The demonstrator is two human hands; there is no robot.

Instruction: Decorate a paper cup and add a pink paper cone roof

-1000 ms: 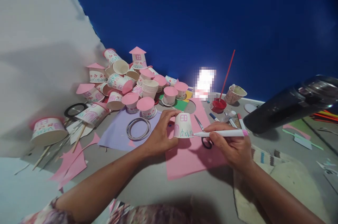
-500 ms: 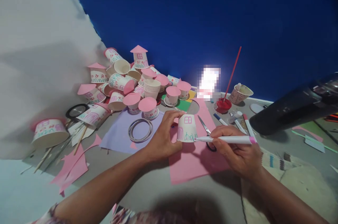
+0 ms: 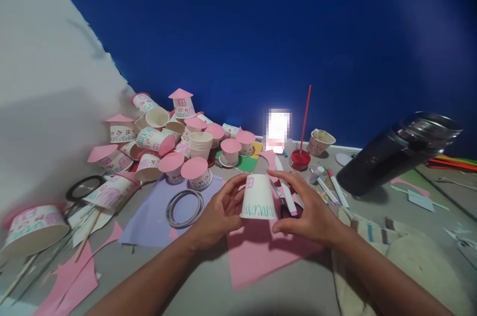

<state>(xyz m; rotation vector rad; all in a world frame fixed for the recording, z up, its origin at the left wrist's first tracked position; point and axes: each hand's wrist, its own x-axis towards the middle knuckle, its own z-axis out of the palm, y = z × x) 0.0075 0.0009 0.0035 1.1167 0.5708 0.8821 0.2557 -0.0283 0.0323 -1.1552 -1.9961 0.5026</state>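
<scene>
Inverted cup (image 3: 258, 197) held upside down over pink paper (image 3: 261, 251), both hands on it: left hand (image 3: 219, 211) fingers clasp its left side, right hand (image 3: 311, 209) fingers clasp top and right side. Marker (image 3: 286, 192) tucked under right fingers. Scissors (image 3: 278, 194) just behind

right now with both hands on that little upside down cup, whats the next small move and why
Probably turn the cup a little between the left hand and right hand. Only green grass marks and the edge of a pink window show on its near side, and the marker lies on the pink paper beside the fingers.
</scene>
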